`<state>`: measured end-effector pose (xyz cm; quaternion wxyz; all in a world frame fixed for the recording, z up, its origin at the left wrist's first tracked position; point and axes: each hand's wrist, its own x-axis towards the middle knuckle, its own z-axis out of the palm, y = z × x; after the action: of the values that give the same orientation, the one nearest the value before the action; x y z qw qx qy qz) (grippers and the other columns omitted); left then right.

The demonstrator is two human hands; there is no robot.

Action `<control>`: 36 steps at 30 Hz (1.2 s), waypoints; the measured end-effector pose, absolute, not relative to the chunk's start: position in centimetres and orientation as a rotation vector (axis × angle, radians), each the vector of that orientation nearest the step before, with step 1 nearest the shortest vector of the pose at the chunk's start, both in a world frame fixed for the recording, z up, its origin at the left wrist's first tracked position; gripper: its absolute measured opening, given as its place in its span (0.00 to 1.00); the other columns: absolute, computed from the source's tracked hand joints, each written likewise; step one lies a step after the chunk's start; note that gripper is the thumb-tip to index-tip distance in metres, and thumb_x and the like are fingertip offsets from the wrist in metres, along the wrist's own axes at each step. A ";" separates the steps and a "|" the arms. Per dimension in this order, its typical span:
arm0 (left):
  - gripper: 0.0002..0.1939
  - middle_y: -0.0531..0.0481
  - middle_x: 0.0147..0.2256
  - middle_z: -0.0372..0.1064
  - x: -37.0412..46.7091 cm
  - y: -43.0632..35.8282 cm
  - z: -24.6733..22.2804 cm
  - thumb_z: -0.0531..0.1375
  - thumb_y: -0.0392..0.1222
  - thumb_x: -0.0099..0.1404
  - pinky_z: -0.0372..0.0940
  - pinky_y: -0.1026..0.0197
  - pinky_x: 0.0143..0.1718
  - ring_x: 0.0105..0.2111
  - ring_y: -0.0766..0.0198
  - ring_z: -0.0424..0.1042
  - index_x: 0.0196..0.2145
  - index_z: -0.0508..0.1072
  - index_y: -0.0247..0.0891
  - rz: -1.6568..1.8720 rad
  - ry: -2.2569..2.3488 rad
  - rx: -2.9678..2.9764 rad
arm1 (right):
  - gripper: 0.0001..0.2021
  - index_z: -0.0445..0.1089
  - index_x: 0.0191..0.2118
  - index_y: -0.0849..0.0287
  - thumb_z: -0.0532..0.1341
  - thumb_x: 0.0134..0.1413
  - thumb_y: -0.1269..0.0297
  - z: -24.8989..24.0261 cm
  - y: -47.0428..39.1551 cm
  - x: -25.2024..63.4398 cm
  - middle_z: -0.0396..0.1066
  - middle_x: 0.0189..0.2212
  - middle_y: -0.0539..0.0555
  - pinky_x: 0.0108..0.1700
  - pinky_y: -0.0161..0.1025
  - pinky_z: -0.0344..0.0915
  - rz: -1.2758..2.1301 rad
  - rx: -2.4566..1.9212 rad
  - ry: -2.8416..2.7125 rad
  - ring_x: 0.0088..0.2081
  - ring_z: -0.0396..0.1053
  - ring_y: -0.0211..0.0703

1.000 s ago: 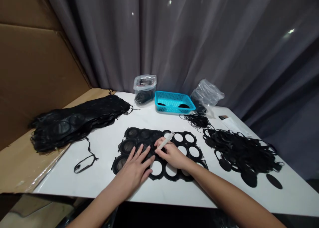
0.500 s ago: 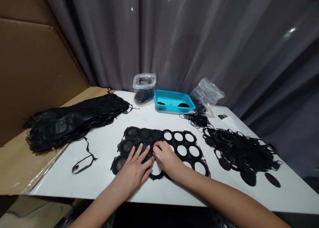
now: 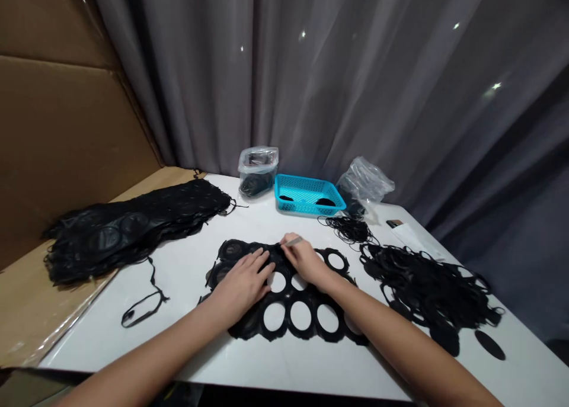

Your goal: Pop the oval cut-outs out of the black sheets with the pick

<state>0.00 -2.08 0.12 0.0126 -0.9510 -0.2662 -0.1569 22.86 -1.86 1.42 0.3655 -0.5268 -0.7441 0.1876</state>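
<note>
A thin black rubber-like sheet (image 3: 284, 297) lies on the white table, with rows of round holes on its right part and filled circles on its left. Resting across the sheet's left part, my left hand (image 3: 244, 279) has its fingers stretched out flat, pressing on it. My right hand (image 3: 304, 258) is closed in a pinch at the sheet's far edge, among the top row of circles. A small greyish strip shows against its fingers, and I cannot tell what it is. Its fingertips hide the exact spot they grip.
A stack of black sheets (image 3: 133, 226) lies left by cardboard (image 3: 66, 128). At the back stand a lidded plastic tub (image 3: 258, 173), a turquoise basket (image 3: 310, 208) with black discs and a clear bag (image 3: 367, 182). Black scraps (image 3: 427, 285) are heaped right; a black loop (image 3: 144, 312) lies left.
My right hand has moved from the sheet's middle row to its far edge. Another middle-row circle now shows as an open hole. My left hand stays on the sheet, and the view has tilted up slightly.
</note>
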 end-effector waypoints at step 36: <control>0.31 0.37 0.70 0.49 -2.1 -1.6 -0.8 0.58 0.56 0.72 0.54 0.28 0.60 0.68 0.29 0.48 0.68 0.57 0.53 -0.348 -1.007 -2.993 | 0.12 0.53 0.27 0.52 0.50 0.62 0.59 3.0 3.5 26.6 0.59 0.23 0.50 0.34 0.40 0.53 0.277 -1.616 -1.493 0.28 0.58 0.43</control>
<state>-2.05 -1.61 -0.76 -0.0177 -0.9419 -0.3169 -0.1096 26.58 3.46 2.97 0.4458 -0.6524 -0.6026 0.1120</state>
